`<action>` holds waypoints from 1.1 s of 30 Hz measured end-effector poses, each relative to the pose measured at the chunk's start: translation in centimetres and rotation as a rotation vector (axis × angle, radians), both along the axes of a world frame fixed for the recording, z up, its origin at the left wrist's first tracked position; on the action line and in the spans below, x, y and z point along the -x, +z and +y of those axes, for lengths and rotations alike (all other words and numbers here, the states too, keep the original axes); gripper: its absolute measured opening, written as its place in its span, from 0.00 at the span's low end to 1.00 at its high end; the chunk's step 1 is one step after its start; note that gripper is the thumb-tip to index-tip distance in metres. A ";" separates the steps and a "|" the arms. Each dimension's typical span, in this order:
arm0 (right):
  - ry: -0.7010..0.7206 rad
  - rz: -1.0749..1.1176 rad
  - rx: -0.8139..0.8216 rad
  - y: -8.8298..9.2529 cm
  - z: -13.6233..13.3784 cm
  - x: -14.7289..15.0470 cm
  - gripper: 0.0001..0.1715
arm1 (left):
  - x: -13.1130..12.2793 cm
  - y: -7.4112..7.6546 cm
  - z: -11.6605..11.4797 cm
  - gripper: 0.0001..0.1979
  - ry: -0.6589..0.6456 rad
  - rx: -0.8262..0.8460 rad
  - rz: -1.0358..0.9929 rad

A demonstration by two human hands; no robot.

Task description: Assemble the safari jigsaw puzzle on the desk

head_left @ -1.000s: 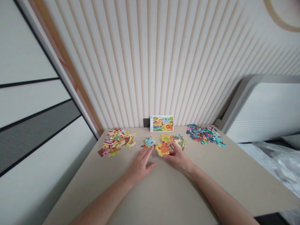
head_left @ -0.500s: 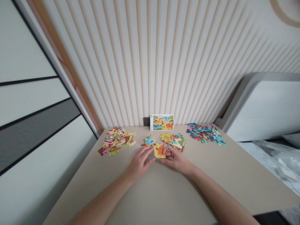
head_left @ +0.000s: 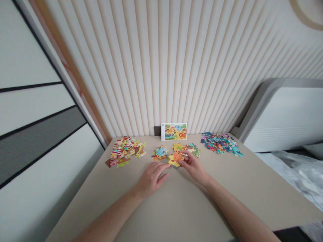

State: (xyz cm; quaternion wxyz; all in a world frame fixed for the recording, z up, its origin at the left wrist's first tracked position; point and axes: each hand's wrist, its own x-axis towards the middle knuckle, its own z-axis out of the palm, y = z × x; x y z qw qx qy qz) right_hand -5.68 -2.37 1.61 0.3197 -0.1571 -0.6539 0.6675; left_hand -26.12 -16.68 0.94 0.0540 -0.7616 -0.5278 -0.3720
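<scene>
Between thumb and fingers my right hand [head_left: 192, 165] grips yellow-and-orange puzzle pieces [head_left: 174, 159], tilted above the table; whether they are joined I cannot tell. My left hand [head_left: 152, 176] is just to their left, fingers stretched out and thumb apart, a fingertip close to the lower left edge. Behind the hands lie a small blue-and-yellow cluster of puzzle pieces [head_left: 160, 152], a yellow one [head_left: 178, 147] and a green-and-cream one [head_left: 193, 150], the last partly hidden by my right hand.
A picture card [head_left: 174, 131] of animals leans on the ribbed wall [head_left: 141, 67] at the table's [head_left: 161, 211] back. A heap of pink and green puzzle pieces [head_left: 126, 151] lies back left, a blue and purple heap [head_left: 222, 144] back right. A bed [head_left: 290, 114] stands at right.
My right hand has turned the yellow-and-orange pieces and shifted them slightly right. The left hand has come off their left edge, and its fingers have spread a little.
</scene>
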 end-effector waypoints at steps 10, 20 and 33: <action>-0.023 -0.212 -0.198 -0.3 -0.4 0.0 0.36 | 0.3 -0.5 0.4 0.20 0.102 0.015 0.014; -0.050 -0.184 -0.239 0.1 -0.7 -0.1 0.34 | 0.3 -0.6 0.4 0.17 0.131 0.045 -0.013; -0.072 -0.339 -0.282 1.0 0.3 -2.2 0.30 | 0.7 -0.6 0.3 0.20 0.150 0.104 0.012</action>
